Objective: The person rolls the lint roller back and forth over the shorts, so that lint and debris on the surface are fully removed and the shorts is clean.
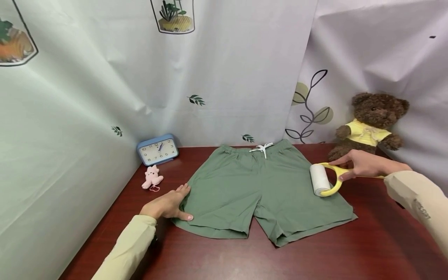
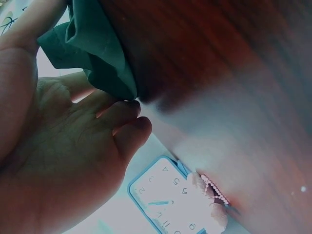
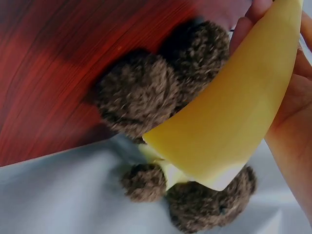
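Observation:
Green drawstring shorts (image 1: 227,190) lie spread on the dark red table, waistband toward the back wall and white cord tied in a bow. On their left edge rests my left hand (image 1: 168,204), fingers extended and thumb on the leg; in the left wrist view a fold of the shorts (image 2: 100,48) hangs by the fingertips. My right hand (image 1: 364,163) grips the yellow handle of a lint roller (image 1: 320,179), its white cylinder over the right leg of the shorts. The right wrist view has the roller's yellow handle (image 3: 224,102) large in front.
A blue clock (image 1: 158,150) stands at the back left, with a small pink plush (image 1: 152,177) in front of it. Behind the right hand sits a brown teddy bear (image 1: 374,116) in a yellow top. Printed cloth walls (image 1: 224,77) enclose the table (image 1: 217,260).

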The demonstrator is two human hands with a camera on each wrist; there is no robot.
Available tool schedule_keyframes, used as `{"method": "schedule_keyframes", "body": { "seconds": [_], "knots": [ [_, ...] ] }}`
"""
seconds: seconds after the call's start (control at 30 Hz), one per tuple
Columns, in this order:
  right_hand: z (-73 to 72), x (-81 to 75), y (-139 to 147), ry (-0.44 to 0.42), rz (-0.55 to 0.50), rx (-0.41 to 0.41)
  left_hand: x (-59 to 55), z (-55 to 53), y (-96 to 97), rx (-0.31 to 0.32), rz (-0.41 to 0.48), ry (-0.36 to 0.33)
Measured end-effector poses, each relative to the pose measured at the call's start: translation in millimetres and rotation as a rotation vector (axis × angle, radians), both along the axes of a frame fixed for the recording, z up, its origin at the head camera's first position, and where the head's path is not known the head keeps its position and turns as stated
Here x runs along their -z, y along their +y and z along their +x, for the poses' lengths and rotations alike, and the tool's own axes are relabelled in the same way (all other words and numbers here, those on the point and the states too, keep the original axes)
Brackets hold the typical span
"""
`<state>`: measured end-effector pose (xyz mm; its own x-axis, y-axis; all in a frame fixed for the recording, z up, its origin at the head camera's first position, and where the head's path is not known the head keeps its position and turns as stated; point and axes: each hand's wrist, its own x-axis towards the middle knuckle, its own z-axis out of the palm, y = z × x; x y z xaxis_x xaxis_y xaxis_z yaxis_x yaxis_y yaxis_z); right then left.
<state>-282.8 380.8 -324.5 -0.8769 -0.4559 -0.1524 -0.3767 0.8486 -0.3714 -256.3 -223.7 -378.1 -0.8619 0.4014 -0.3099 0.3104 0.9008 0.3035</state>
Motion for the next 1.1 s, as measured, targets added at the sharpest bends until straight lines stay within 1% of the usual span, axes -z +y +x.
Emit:
{"method": "schedule_keyframes", "body": {
  "seconds": [0.23,0.37,0.5,0.6,0.67,0.73,0.83,0.97,1.1],
  "knots": [
    [3.4,-3.1,4.1,0.009,0.022,0.001,-0.8,0.9,1.8,-0.001,0.001,0.000],
    [6.3,-5.6,-2.6,0.081,0.002,0.002,-1.8,1.2,3.1,-0.004,-0.005,-0.001],
    [5.6,-7.1,-25.9,0.187,-0.038,0.006,-1.4,1.0,1.9,-0.002,-0.003,-0.002],
    [0.3,-5.6,-64.0,0.207,-0.108,-0.024,-1.3,0.8,-0.4,0.005,0.011,0.008],
    [-4.1,-1.2,-95.3,0.206,-0.157,-0.058,-0.9,2.1,-2.5,0.008,0.014,0.020],
    [-7.5,4.1,-129.8,0.173,-0.223,-0.088,-0.1,4.2,-4.9,0.002,0.013,0.035],
    [-9.3,12.2,-177.4,0.145,-0.277,-0.120,1.1,7.9,-7.5,0.002,0.005,0.060],
    [-7.9,19.9,-237.0,0.128,-0.306,-0.180,2.5,11.7,-9.1,0.012,-0.002,0.083],
    [-6.8,26.8,-286.6,0.118,-0.296,-0.238,2.6,13.2,-10.1,0.008,-0.021,0.099]
  ]
}}
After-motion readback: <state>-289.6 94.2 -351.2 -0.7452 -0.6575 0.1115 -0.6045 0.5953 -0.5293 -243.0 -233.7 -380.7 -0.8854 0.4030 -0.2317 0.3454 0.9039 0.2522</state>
